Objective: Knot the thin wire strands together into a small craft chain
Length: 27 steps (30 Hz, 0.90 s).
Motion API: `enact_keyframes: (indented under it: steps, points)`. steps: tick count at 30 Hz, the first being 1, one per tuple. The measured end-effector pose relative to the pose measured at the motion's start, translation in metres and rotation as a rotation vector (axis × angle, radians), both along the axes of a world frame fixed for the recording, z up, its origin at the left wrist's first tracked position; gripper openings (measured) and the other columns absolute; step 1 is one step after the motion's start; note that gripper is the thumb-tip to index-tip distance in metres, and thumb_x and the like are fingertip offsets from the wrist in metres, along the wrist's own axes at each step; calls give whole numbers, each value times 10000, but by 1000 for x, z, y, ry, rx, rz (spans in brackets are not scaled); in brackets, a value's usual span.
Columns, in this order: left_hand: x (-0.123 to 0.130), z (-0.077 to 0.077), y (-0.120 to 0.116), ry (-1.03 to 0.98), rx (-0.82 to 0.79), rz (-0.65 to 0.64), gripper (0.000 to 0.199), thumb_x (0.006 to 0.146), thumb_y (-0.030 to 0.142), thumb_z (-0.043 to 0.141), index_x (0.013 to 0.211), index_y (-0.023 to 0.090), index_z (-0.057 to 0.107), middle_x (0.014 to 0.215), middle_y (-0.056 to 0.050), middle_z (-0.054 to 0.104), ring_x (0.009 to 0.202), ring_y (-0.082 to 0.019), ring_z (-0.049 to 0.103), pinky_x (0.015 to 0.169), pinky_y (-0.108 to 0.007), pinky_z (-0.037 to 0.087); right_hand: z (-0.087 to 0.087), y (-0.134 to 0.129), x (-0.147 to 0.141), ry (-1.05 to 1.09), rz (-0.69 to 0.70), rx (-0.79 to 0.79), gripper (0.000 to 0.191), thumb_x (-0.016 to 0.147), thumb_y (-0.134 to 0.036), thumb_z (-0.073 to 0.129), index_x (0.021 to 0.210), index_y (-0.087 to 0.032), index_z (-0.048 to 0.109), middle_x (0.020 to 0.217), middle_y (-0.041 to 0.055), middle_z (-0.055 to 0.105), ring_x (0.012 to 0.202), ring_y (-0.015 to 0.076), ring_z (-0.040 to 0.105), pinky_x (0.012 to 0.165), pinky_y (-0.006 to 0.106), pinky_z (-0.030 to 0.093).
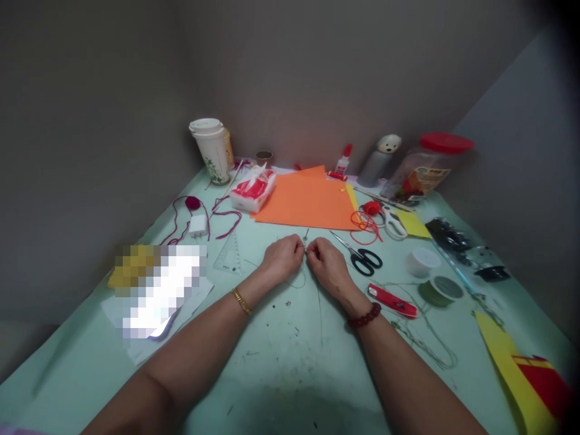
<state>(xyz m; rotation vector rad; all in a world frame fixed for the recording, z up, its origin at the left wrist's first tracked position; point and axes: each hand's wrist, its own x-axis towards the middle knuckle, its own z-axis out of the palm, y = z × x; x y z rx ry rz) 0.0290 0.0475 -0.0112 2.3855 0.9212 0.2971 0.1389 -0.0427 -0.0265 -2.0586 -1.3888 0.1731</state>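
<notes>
My left hand point(284, 257) and my right hand point(327, 263) meet almost knuckle to knuckle over the middle of the table, fingers closed in a pinch. A thin green cord point(321, 308) runs down from between them, and another loop of it curves under my left hand. Both hands appear to pinch this cord. A small metallic piece point(306, 237) shows just above the fingertips. Black-handled scissors point(362, 257) lie right of my right hand. Beyond the hands is an orange sheet point(308, 202).
A triangle ruler point(229, 254), a white plug point(198, 226) and a blurred bright phone-like object point(165, 296) lie left. To the right are a red cutter point(392, 301), a green cord spool point(439, 291) and a large jar point(423, 172). Tissues point(254, 188) and a cup point(211, 151) stand behind.
</notes>
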Motion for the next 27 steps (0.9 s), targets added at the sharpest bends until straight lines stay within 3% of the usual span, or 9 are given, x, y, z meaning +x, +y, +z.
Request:
enact_keyframes:
  steps: [8,20,27]
  points:
    - [-3,-1,6,-183,-93,-27,194,829,281,422,835,200,599,778,-1,634,664,-124,515,586,-228,360,-1,0,1,16,-5,11,91,804,-218,404,736,-206,464,750,33,544,659,162,475,612,274,338]
    - [-2,-5,10,-110,-52,-91,148,821,306,466,811,219,585,724,24,619,657,-128,512,559,-240,315,2,0,0,26,-4,0,85,802,-209,403,742,-203,462,756,33,544,680,164,483,636,275,348]
    - [-2,-5,9,-125,65,-164,130,834,262,435,797,201,543,786,3,589,694,-131,507,585,-249,328,0,0,1,-3,8,-25,85,812,-215,397,764,-201,466,779,35,543,685,163,490,644,275,350]
